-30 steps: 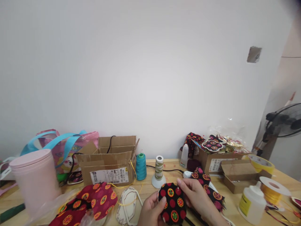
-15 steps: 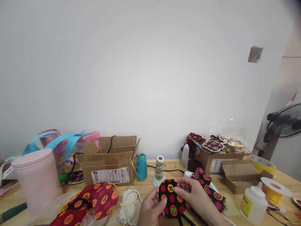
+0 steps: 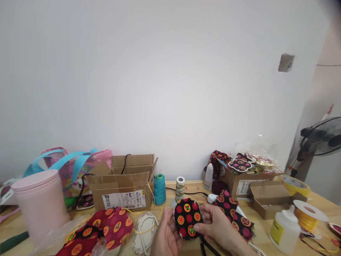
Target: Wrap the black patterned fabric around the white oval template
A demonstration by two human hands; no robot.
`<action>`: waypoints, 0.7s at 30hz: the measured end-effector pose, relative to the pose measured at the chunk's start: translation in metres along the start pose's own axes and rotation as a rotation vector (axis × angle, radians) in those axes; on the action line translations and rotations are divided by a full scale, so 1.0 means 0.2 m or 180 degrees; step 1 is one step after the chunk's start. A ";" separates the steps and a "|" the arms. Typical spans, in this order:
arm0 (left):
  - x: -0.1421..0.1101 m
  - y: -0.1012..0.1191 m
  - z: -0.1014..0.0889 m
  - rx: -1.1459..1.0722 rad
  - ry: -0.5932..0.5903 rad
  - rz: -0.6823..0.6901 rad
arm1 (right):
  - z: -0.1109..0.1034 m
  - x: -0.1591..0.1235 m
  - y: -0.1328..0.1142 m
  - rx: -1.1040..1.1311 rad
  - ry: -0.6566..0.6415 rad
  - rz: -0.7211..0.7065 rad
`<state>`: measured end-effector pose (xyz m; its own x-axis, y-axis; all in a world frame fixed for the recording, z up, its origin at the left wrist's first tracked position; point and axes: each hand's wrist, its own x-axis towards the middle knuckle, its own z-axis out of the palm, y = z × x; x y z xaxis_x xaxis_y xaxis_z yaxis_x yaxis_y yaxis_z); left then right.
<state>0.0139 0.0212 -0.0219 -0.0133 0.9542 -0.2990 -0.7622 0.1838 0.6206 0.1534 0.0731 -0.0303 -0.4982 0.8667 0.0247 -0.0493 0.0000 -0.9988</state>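
A rounded black fabric patch [image 3: 188, 218], printed with red dots and orange and green flowers, is held up in front of me. My right hand [image 3: 217, 225] grips its right side, thumb pressed on the lower front and fingers at the edge and behind. Along the left edge my left hand [image 3: 166, 236] cups the patch, its fingers behind and partly hidden, its thumb upright beside the edge. Black cords [image 3: 209, 245] show just below the patch. Behind it stands a spool of mottled thread [image 3: 180, 188]. Left of my hands lies a pale oval frame piece [image 3: 144, 233].
Red printed fabric [image 3: 117, 227], a pink canister [image 3: 39, 206], an open cardboard box [image 3: 119, 192] and a teal thread cone [image 3: 160, 190] stand to the left. Rightward are printed cloth [image 3: 236, 217], a glue bottle [image 3: 285, 229], a yellow cord spool [image 3: 309, 217] and a small box [image 3: 277, 201].
The patch has shifted slightly left and up and turned a little. My left thumb has come off its front to the edge; my right thumb has slid lower on it.
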 end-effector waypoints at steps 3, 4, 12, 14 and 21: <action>0.00 -0.01 0.00 0.0210 -0.0008 0.0130 | -0.01 0.00 0.00 0.0066 0.0041 -0.0009; 0.00 -0.02 -0.01 0.0274 -0.0020 0.0193 | -0.01 0.01 0.00 0.0054 0.0060 0.0003; 0.04 -0.05 -0.05 0.0207 -0.0260 0.0489 | -0.02 0.02 0.00 -0.0008 0.0097 -0.0029; 0.04 -0.05 -0.05 0.0172 -0.0303 0.0444 | -0.03 0.03 0.01 -0.0025 0.0108 -0.0049; 0.02 -0.04 -0.04 0.0235 -0.0168 0.0317 | -0.03 0.02 0.02 -0.0115 0.0135 -0.0009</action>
<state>0.0140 0.0222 -0.0343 -0.0509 0.9793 -0.1958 -0.7091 0.1026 0.6976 0.1555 0.0802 -0.0337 -0.4609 0.8870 0.0264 -0.0190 0.0199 -0.9996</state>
